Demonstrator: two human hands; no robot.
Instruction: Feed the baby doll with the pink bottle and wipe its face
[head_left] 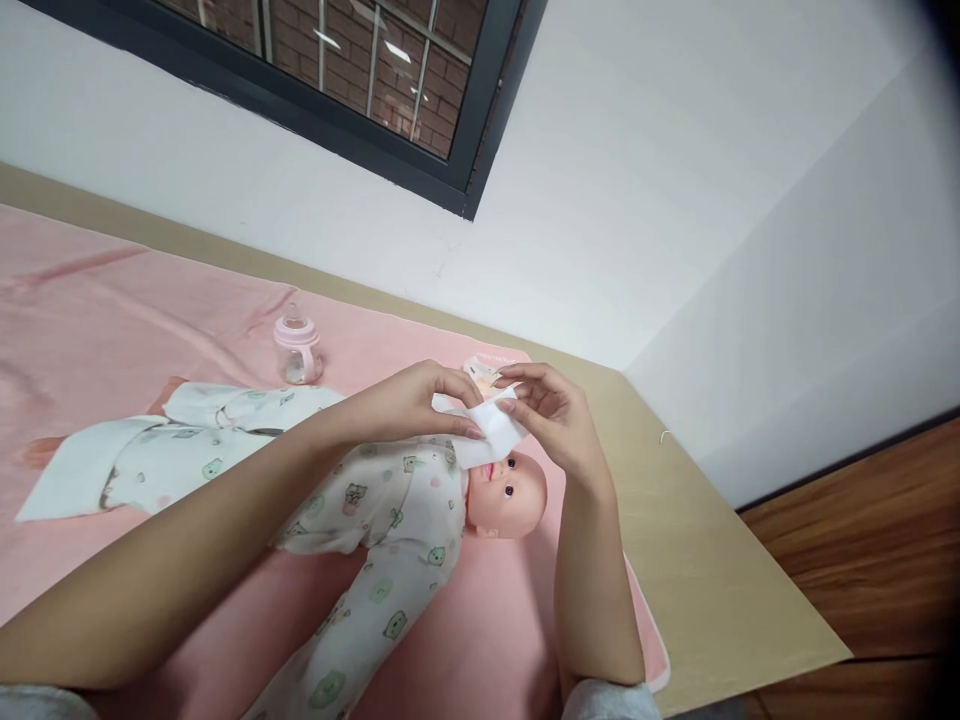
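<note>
A baby doll [511,500] in white pyjamas with green animal prints [420,510] lies on its back, its head to the right. Above its mouth and chin, a folded white tissue or wipe [487,430] is stretched between my hands. My left hand [416,400] pinches its left part between thumb and fingers. With thumb and fingers, my right hand [551,415] grips the upper right edge. Just behind the fingers, a small printed packet [480,370] is partly hidden.
A pink-topped baby bottle [298,345] stands upright behind the doll's legs. The pink blanket [112,320] covers much of the wooden-coloured table [697,560]. White walls and a dark-framed window [472,165] border the back, and wood panelling [862,530] is at the right.
</note>
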